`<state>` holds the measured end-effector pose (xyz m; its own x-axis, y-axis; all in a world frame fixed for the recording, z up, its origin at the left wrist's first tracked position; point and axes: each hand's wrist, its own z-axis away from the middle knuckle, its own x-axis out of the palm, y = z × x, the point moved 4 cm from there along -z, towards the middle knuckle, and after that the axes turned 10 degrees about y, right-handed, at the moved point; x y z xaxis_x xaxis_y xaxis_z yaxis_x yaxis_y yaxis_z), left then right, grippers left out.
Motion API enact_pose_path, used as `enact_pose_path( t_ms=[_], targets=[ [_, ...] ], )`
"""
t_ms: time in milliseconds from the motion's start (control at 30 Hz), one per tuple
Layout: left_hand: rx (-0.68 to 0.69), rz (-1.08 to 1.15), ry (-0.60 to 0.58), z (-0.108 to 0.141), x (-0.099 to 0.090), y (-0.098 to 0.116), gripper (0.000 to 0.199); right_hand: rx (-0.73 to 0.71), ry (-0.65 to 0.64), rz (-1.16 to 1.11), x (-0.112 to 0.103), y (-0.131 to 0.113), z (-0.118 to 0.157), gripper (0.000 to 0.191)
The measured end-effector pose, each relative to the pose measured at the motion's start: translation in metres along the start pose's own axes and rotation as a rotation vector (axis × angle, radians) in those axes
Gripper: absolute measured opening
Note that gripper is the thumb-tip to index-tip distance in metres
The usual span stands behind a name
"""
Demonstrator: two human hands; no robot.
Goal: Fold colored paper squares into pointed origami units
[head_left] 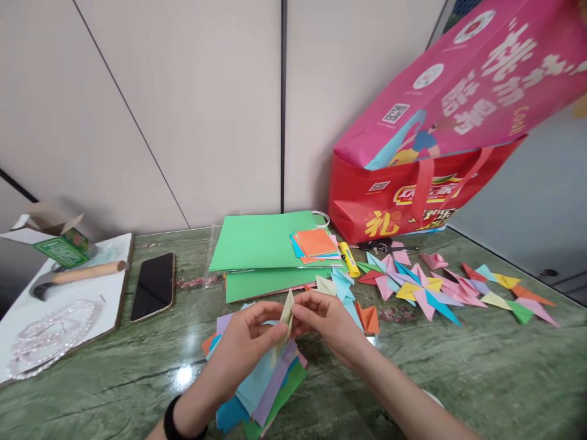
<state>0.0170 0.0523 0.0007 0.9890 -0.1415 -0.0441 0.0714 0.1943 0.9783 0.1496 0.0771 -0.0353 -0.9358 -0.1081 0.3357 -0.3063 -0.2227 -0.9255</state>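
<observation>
A pale yellow folded paper [287, 310] stands upright between my two hands. My left hand [257, 333] pinches its left side between thumb and fingers. From the other side, my right hand [328, 321] grips its right edge with thumb and forefinger. Beneath the hands lies a loose pile of coloured paper sheets [266, 391] in blue, purple and green. Just beyond my right hand are light blue folded papers [343, 284], another pale yellow folded piece [324, 285] and an orange folded piece [367, 318].
Green paper sheets [257, 241] carry small orange squares [316, 242]. A yellow glue stick [349, 260], black scissors [380, 245] and folded paper stars [424, 287] lie right. Red and pink bags [358, 208] stand behind. Left are a phone [153, 287], a hammer-like tool [87, 272], beads [55, 336] and an open box [64, 244].
</observation>
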Motion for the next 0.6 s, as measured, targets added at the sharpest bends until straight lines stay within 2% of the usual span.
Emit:
enact_pose_path(
  t_ms=[133, 300, 400, 467, 600],
  targets=[
    [-0.009, -0.155, 0.117, -0.002, -0.003, -0.007, 0.017, 0.013, -0.026, 0.058, 0.002, 0.000, 0.003, 0.025],
    [0.050, -0.095, 0.294, -0.004, -0.011, -0.007, 0.022, 0.026, -0.169, 0.097, 0.005, 0.004, 0.006, 0.040],
    [0.034, -0.053, 0.314, -0.003, -0.011, -0.004, 0.023, 0.000, -0.233, 0.058, 0.008, 0.002, 0.008, 0.046],
    [0.036, -0.039, 0.311, -0.002, -0.010, -0.001, 0.019, -0.019, -0.270, 0.024, 0.010, -0.001, 0.009, 0.044],
    [0.041, -0.032, 0.302, -0.001, -0.008, 0.002, 0.019, 0.022, -0.240, 0.005, 0.009, 0.000, 0.010, 0.042]
  ],
)
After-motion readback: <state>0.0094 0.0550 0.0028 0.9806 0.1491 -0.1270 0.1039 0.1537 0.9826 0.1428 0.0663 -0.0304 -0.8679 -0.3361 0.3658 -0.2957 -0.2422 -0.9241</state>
